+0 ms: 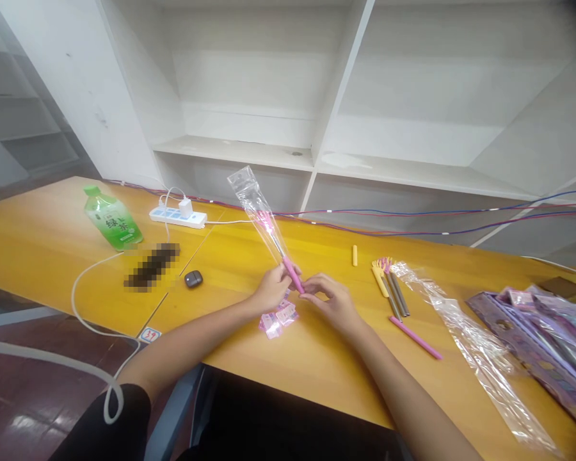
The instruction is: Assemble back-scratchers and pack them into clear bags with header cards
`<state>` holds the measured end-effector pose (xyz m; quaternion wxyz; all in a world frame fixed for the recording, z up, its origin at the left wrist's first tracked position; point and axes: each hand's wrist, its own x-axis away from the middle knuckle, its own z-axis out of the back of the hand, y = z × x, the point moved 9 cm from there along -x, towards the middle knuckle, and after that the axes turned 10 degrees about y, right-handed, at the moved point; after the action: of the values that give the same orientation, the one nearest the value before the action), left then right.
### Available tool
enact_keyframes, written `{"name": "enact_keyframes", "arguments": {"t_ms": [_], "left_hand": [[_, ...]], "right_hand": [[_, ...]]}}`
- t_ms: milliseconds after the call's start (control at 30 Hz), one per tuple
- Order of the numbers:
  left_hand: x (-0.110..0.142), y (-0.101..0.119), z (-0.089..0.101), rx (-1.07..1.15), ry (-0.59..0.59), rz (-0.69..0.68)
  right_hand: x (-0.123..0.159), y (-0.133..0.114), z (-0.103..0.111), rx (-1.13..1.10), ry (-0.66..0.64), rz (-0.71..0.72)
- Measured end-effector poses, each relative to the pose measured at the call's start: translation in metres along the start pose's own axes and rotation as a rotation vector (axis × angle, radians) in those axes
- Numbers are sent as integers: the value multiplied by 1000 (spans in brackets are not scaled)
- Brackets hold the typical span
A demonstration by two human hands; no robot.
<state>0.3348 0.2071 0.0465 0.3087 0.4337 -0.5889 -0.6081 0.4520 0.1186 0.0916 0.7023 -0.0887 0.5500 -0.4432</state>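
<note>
A pink back scratcher (292,274) with a metal shaft is held over the table, its claw end up inside a clear plastic sleeve (244,182). My left hand (272,289) is closed round its pink handle. At the handle's lower end, my right hand (333,298) pinches with thumb and fingers. Small pink printed cards (274,321) lie below the hands. To the right are more back scratcher pieces: a yellow claw (380,280), dark metal shafts (398,294), a loose pink handle (415,337) and a short yellow handle (354,255).
Clear plastic sleeves (465,333) lie in a strip at right, beside a purple bag (504,326) of packaged items. On the left are a green tea bottle (112,221), a white power strip (177,216), a cable and a small black case (193,278). White shelves (240,150) stand behind.
</note>
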Motion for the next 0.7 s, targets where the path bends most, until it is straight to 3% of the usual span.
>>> {"name": "enact_keyframes", "arguments": {"t_ms": [100,267,500,700], "left_hand": [[7,-1,-9,-113,-77,-39],[24,-13,-28,-136,-229,21],[30,-13,-32,-184,-270,42],[30,-24,-38,42,-268,207]], "right_hand": [[0,-7,3,36,37,48],[-2,-16,10,52,86,93],[-1,-12,12,80,74,72],[0,-5,6,83,-19,-12]]}}
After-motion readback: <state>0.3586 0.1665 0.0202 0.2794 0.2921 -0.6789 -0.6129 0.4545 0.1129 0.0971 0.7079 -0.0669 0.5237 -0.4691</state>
